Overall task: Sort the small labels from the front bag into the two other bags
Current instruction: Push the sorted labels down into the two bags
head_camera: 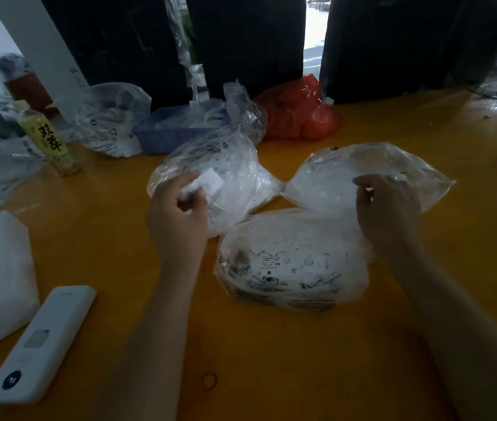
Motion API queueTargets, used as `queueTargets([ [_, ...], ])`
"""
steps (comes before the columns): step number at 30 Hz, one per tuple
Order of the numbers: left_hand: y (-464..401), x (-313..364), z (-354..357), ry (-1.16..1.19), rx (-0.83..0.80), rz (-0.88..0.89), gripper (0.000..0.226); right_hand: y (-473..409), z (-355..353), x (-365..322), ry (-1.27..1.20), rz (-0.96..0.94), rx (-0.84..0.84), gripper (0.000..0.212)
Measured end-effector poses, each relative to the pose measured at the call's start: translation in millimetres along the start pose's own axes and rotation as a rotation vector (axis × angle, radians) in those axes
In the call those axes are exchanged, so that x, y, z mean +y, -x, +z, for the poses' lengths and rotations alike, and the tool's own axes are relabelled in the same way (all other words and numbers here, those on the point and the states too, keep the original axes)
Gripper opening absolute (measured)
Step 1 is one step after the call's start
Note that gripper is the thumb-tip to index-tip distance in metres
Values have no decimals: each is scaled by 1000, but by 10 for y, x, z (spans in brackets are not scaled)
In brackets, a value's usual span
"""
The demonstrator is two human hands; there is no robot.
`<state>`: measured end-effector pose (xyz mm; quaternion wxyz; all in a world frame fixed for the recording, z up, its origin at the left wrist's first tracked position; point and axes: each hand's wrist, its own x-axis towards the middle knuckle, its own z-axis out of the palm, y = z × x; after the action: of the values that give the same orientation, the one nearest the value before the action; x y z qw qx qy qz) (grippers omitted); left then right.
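— What lies nearest on the table (271, 360)?
— A white remote (39, 344), low left. Then the left hand (180, 214), pinching small labels (207, 182) over the left bag (226, 177).
— And the front bag (292, 262)?
— In the middle, full of printed labels, touching both other bags.
— The right hand (390, 208)?
— Fingers curled over the right bag (371, 171); what they pinch cannot be told.

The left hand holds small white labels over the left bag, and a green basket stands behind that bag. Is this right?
Not quite: the head view shows the basket is blue, not green. The rest holds: the left hand holds small white labels over the left bag.
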<state>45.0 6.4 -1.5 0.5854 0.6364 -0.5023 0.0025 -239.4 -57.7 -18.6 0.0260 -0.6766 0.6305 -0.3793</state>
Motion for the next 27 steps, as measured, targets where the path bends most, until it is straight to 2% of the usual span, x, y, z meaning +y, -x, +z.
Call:
queueTargets([
  [2, -118, -154, -39, -236, -32, 10, 25, -58, 28, 150, 184, 53, -142, 32],
  [6, -97, -330, 16, -539, -241, 48, 23, -77, 87, 264, 350, 44, -324, 35],
  [8, -77, -344, 45, -639, -243, 52, 26, -78, 89, 283, 356, 43, -306, 30],
  [11, -75, -335, 64, -652, -312, 55, 33, -73, 100, 300, 326, 20, -230, 21],
  [13, -71, -334, 77, -607, -355, 55, 38, -80, 96, 289, 309, 14, -177, 20],
  [16, -59, -289, 70, -487, -304, 42, 44, -81, 72, 275, 292, 22, -73, 23],
  [19, 34, -160, 55, -374, -162, 83, 48, -77, 27, 222, 235, 10, 29, 22],
  [22, 199, 9, 96, -150, 17, 218, 36, -52, -44, 63, 103, -39, 147, 19],
  [24, 338, 122, 175, 56, -64, 261, 33, 25, -71, -119, -3, -116, 160, 16],
  [27, 538, 259, 267, 203, -353, 137, 46, 248, -50, -404, -177, -188, 48, 10],
])
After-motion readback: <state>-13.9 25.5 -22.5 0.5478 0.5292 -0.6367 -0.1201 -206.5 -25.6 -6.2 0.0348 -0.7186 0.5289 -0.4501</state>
